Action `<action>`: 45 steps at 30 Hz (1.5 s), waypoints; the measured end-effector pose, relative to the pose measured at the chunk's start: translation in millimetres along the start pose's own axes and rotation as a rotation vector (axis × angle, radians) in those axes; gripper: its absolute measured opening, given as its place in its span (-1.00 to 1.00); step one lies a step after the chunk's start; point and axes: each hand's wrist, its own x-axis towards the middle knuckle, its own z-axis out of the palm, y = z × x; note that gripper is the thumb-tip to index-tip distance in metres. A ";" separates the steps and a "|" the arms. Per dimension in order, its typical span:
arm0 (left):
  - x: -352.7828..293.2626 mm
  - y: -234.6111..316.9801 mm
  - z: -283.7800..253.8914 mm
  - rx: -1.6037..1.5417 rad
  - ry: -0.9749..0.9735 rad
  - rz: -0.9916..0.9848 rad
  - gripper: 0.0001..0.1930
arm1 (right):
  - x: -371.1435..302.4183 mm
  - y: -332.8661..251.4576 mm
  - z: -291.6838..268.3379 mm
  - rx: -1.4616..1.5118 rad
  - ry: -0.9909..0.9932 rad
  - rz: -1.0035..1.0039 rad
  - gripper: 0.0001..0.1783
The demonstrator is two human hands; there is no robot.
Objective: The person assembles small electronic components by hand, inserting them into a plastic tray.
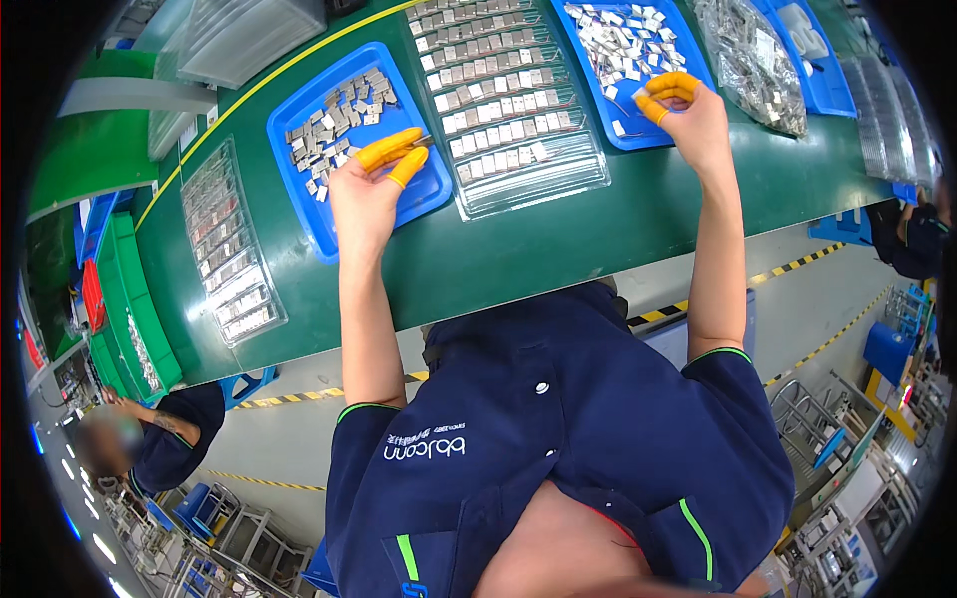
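My left hand (367,194), its thumb and fingers in yellow finger cots, is over the left blue tray (431,184). Its fingertips pinch a small grey metal piece (425,142). That tray holds many small grey-and-white connector-like parts (344,115). At the near edge of the right blue tray (623,142), my right hand (695,120), also in yellow finger cots, pinches a small white part (640,97). Loose white parts (623,40) fill much of this tray. Between the hands lies a clear plastic tray (538,189) with rows of the grey-and-white parts.
Another filled clear tray (234,259) lies to the left. A bag of dark parts (753,65) and stacked clear trays (892,125) are at the right. Green bins (130,279) stand at the far left. A person (169,439) is beyond the table's left end, another (907,234) at right.
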 end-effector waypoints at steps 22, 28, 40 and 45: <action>-32.6 18.8 61.0 -0.420 -0.070 -0.101 -0.73 | -66.5 -90.1 51.2 0.524 -0.148 0.032 -0.79; -41.9 23.0 58.9 -0.288 -0.052 -0.004 -0.76 | -65.9 -93.2 42.0 0.538 -0.296 0.119 -0.79; -47.1 20.5 55.4 -0.319 -0.113 -0.081 -0.77 | -88.0 -87.0 53.8 0.950 -0.292 0.402 -0.78; -50.6 13.6 54.7 -0.318 -0.120 -0.117 -0.77 | -90.1 -84.3 54.4 0.851 -0.337 0.358 -0.75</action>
